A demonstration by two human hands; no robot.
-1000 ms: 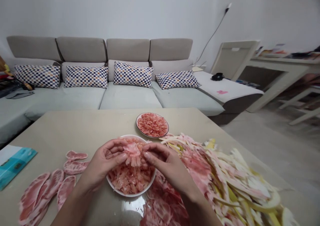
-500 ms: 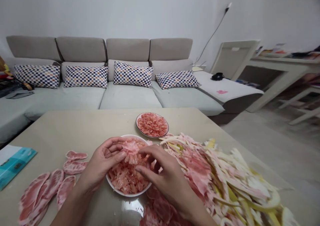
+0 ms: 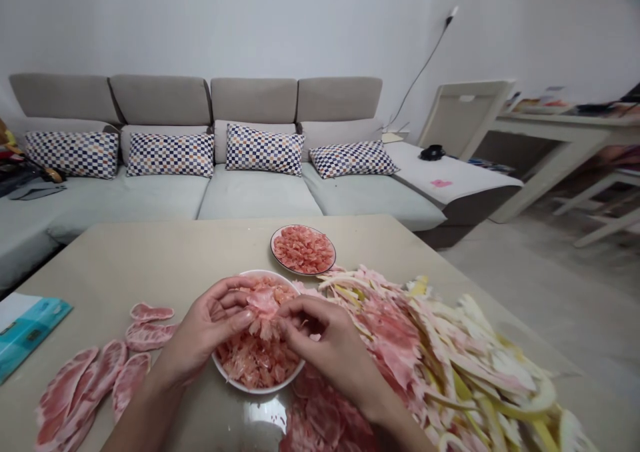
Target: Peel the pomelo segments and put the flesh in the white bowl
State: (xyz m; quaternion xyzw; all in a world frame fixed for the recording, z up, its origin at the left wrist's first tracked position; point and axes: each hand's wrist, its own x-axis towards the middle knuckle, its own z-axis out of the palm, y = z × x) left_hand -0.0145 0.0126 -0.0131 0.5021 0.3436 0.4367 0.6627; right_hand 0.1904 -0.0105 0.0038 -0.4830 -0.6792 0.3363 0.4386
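A partly peeled pomelo segment, pink with pale membrane, is held above a white bowl full of loose pink pulp. My left hand grips its left side between thumb and fingers. On its right edge, my right hand pinches with thumb and forefinger; what lies exactly between those fingertips is too small to make out. Several unopened pomelo segments lie on the table to the left. Just behind the bowl stands a dark-rimmed plate heaped with pink pulp.
A large pile of pomelo peel and membranes spreads over the right of the table, reaching close to the bowl. A teal tissue pack sits at the left edge. Beyond the table is a sofa with checked cushions.
My right thumb and forefinger have come together on the segment's right edge; before, they were apart. My left hand keeps its grip. The view has shifted slightly.
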